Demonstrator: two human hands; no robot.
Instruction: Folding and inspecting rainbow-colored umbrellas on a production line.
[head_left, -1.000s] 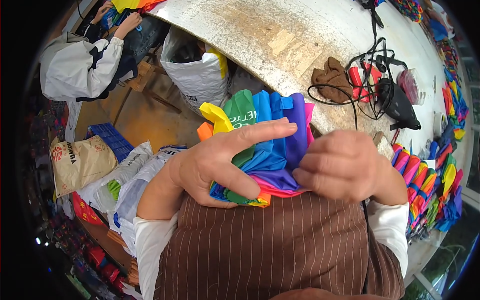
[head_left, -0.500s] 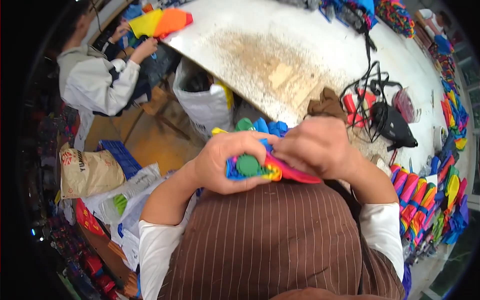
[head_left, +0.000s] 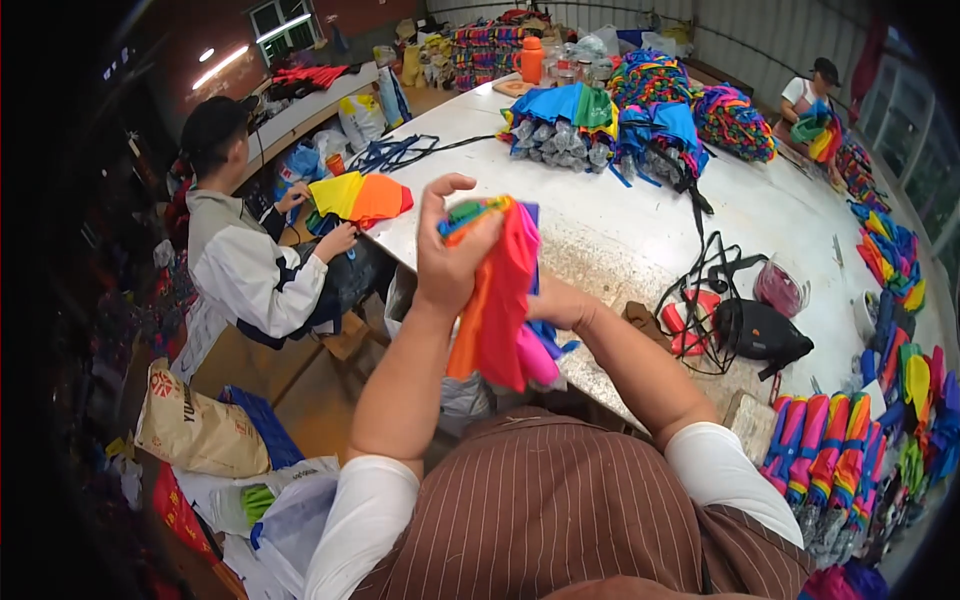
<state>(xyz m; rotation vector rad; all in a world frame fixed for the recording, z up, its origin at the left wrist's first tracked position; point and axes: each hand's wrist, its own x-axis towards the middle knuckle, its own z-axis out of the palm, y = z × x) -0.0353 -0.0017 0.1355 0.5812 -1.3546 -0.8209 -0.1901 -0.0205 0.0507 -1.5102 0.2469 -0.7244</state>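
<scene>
In front of my apron I hold up a rainbow umbrella [head_left: 503,300], its red, orange and pink cloth hanging in loose folds. My left hand [head_left: 452,262] grips it near the top, thumb across the cloth and one finger sticking out. Gathered green and blue cloth shows beside that thumb. My right hand [head_left: 562,303] reaches behind the hanging cloth from the right. Its fingers are hidden there, so their grip does not show. Some blue cloth hangs below the right wrist.
A white worktable [head_left: 610,220] carries umbrella bundles [head_left: 565,125], a black pouch [head_left: 762,330] with tangled straps, and a red item [head_left: 690,325]. Folded umbrellas [head_left: 825,445] line up at right. At left, a co-worker [head_left: 255,240] handles yellow-orange cloth [head_left: 360,197]; sacks [head_left: 200,425] lie below.
Both hands have risen away from my apron with the umbrella, which has turned so its cloth hangs down. My right hand has gone behind the cloth. The view has tilted up.
</scene>
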